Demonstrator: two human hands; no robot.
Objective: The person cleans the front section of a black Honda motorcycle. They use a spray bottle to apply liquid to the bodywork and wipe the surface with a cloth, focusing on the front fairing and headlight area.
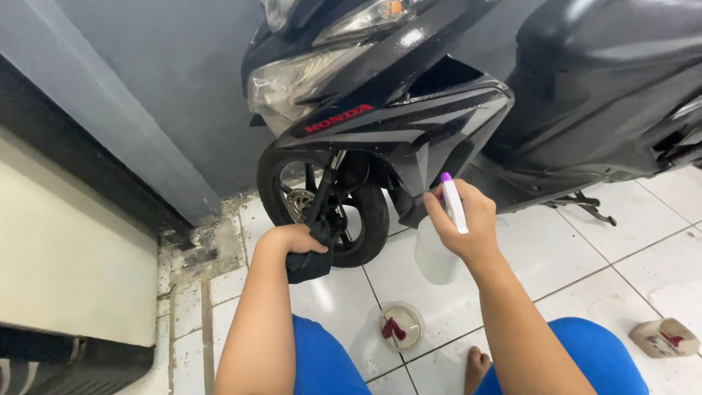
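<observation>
- Centrally, the right hand (468,219) is closed around a translucent spray bottle (436,252) with a white trigger head and purple nozzle tip; the fingers wrap the neck and trigger, and the nozzle points toward the lower fairing of the black scooter (409,110).
- Left hand (292,241): clenched on a dark cloth (311,262), which hangs below the fist, just beside the front wheel (329,208) and near the fork leg.
- Spray bottle: held upright in the air, between the front wheel and the scooter's footboard area, above the white tiled floor (585,249). Whether it touches the fairing cannot be told.
- Front wheel: black tyre with a visible brake disc, resting on the tiles close to the grey wall (168,88).
- Round clear lid or dish (401,327) with something red inside: lying on the floor between the person's knees, well below both hands.
- Small beige container (664,337) with red marking: lying on the tiles at the far right, well apart from the hands.
- Blue garment covers both knees (322,362); a bare foot (477,368) rests on the floor between them.
</observation>
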